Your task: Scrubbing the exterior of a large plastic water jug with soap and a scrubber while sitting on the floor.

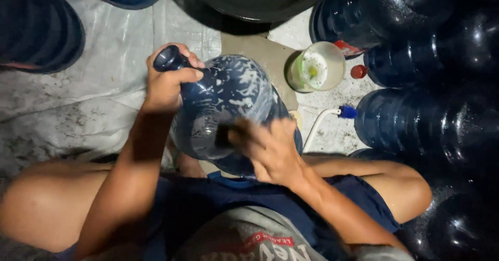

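Left hand [167, 81] is closed around the neck of a large blue water bottle [234, 100], just below the open mouth, with the fingers wrapped over the top of the neck. Right hand [270, 149] lies on the lower part of the same bottle, near its base; the fingers are blurred, so I cannot tell if they are closed on a small dark thing against the bottle wall or only pressed flat on it. The bottle is tilted, its mouth pointing away from the person and to the left, its base close to the person's lap, between the two bare knees. White foam streaks cover the inside of the bottle wall.

In the head view the person sits low on the floor, which is covered by a grey plastic sheet [78, 100]. Beyond the bottle stands a round pale green cup [317, 66] with white foam and a small yellow-green piece inside. Just to the right of the cup lies a small red cap [358, 72]. A white hose [319, 126] with a blue end piece curves on the floor, near the right side of the held bottle. On the right side many other dark blue water bottles [416, 120] lie close together, touching each other. At the top edge there is a big dark basin [249, 1], only partly in view, and at the top left another dark blue round container [36, 27].
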